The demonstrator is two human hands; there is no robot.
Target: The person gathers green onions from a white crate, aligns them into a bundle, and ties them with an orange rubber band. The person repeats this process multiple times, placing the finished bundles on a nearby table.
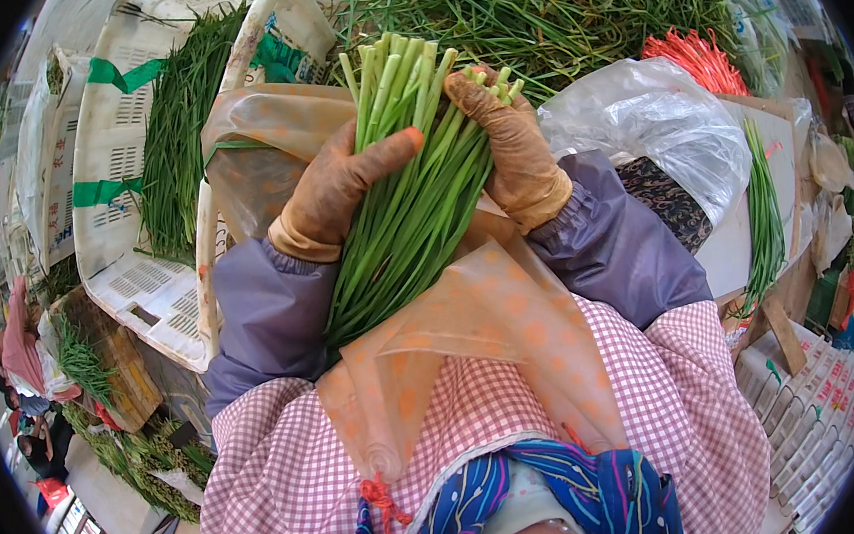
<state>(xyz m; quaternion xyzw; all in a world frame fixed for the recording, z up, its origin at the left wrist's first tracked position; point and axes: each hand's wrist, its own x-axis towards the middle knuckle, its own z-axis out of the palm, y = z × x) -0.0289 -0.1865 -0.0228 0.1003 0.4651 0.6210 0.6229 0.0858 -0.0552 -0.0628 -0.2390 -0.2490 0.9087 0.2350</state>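
Note:
A thick bunch of green flat-leaved stalks [412, 215], perhaps garlic chives, is between my hands with its pale cut ends pointing away from me. My left hand [349, 179], in a stained tan glove, is closed around the bunch's left side, thumb lying across the stems. My right hand [512, 147], gloved alike, grips the stems on the right, its thumb and fingers near several shorter cut ends. The leaf tips hang over a translucent orange-spotted plastic apron [491, 322] on my lap.
A white plastic crate [113, 246] at left holds long green leaves [187, 135]. Loose greens [542, 9] are heaped ahead. At right are a clear plastic bag [648, 114], red ties [693, 61] and a small bunch [762, 218] on a board. People [23, 344] are at far left.

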